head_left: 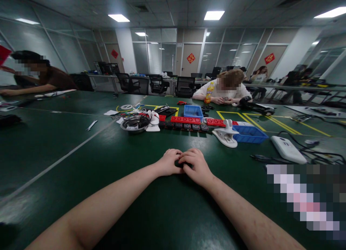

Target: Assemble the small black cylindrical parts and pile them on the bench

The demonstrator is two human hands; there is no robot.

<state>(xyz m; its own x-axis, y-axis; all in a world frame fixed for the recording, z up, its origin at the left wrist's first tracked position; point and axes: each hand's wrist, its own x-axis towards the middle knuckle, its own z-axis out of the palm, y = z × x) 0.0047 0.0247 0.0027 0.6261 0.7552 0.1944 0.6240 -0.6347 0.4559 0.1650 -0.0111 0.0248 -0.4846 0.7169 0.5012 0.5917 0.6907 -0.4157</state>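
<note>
My left hand (168,162) and my right hand (196,166) meet on the green table (146,206), in the middle of the view. The fingers of both are bent inward and touch one another at the tips. Between them is a small dark patch; whether it is an object or the shaded tabletop I cannot make out. Ahead of the hands lie a row of red-topped black blocks (186,123) and a white clip-on stand (226,135). A second white clip stand (153,121) is beside a metal bowl (135,127) of dark cables.
Blue bins (250,134) stand at the right and behind the red row. A wrench (92,125) lies left, a white power bank (288,149) with black cables right. A drink bottle (209,92) stands by a person leaning over the far edge. Another person sits at far left.
</note>
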